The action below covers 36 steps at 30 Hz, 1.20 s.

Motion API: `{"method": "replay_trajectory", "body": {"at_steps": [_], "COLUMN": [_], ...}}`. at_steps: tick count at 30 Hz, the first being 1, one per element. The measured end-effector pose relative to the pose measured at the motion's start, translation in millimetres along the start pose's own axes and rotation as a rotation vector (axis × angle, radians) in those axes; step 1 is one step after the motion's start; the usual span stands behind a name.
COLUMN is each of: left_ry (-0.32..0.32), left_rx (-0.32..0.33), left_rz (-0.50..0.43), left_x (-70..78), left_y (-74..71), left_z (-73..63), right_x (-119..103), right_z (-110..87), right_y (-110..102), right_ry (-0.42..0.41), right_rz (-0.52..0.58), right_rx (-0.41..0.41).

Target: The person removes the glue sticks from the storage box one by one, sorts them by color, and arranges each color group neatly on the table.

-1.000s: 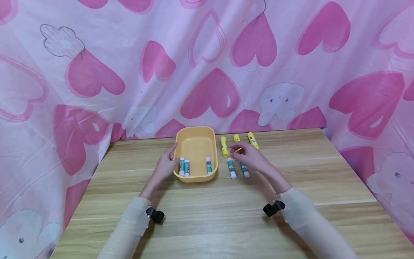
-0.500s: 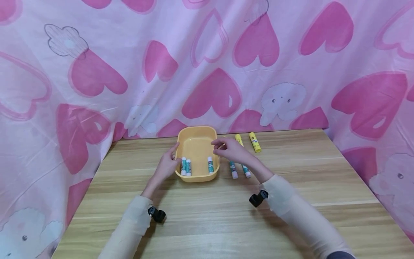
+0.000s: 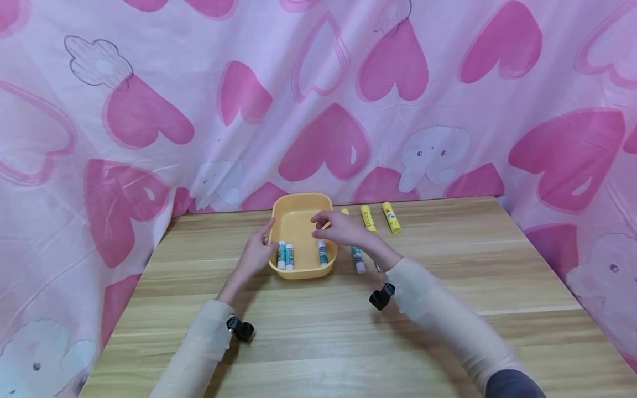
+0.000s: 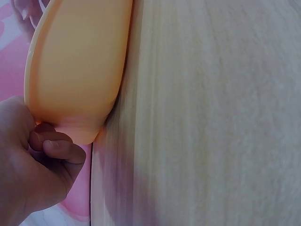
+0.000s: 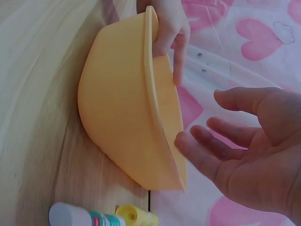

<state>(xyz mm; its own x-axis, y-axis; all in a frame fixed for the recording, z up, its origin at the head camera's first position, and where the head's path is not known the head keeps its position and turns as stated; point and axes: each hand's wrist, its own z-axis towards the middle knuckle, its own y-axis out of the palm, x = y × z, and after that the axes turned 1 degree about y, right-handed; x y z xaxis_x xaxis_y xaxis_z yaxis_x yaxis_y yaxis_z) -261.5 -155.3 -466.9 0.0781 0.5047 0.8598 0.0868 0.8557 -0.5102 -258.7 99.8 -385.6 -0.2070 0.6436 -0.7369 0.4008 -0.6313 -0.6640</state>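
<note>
A yellow-orange plastic basin [image 3: 301,274] stands on the table with several teal-and-white glue sticks inside, two at its left [image 3: 289,257] and one at its right [image 3: 323,253]. My left hand [image 3: 257,249] grips the basin's left rim, fingers curled against the outer wall in the left wrist view. Over the right rim hovers my right hand [image 3: 340,228], its thumb and fingers apart and bent slightly. The right wrist view shows nothing between the fingers of the right hand [image 5: 254,150].
Right of the basin lie several yellow glue sticks [image 3: 391,217] in a back row and teal-and-white glue sticks [image 3: 358,260] in front, partly hidden by the right hand. A pink heart-print cloth [image 3: 323,143] hangs behind the wooden table [image 3: 308,342].
My right hand has moved left from above the glue sticks to over the basin's right rim. The left hand stays on the left rim.
</note>
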Motion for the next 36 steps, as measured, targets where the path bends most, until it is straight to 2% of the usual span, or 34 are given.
{"method": "replay_trajectory", "body": {"at_steps": [7, 12, 19, 25, 31, 36], "left_ry": [0.003, -0.005, -0.015, -0.023, -0.029, -0.036], "left_rx": [-0.009, -0.005, -0.011, -0.016, -0.021, -0.023], "left_rz": [0.001, 0.0, -0.001, -0.009, -0.008, -0.009], "left_x": [-1.5, -2.1, -1.5, 0.7, 2.3, 1.1], "left_y": [-0.1, -0.1, -0.8, -0.1, -2.4, -2.5], "left_z": [1.9, 1.8, 1.5, 0.3, 0.4, 0.8], "right_x": [-6.0, -11.2, -15.6, -9.6, -6.5, -6.2], "right_z": [10.0, 15.0, 21.0, 24.1, 24.2, 26.8], "right_y": [10.5, 18.5, 32.2, 41.1, 43.4, 49.2], "right_ry": [0.049, 0.082, 0.052, 0.016, 0.034, 0.056], "right_rz": [-0.053, -0.07, -0.062, -0.047, -0.031, -0.058], "right_rx": [-0.048, -0.047, -0.05, -0.055, -0.029, -0.074]}}
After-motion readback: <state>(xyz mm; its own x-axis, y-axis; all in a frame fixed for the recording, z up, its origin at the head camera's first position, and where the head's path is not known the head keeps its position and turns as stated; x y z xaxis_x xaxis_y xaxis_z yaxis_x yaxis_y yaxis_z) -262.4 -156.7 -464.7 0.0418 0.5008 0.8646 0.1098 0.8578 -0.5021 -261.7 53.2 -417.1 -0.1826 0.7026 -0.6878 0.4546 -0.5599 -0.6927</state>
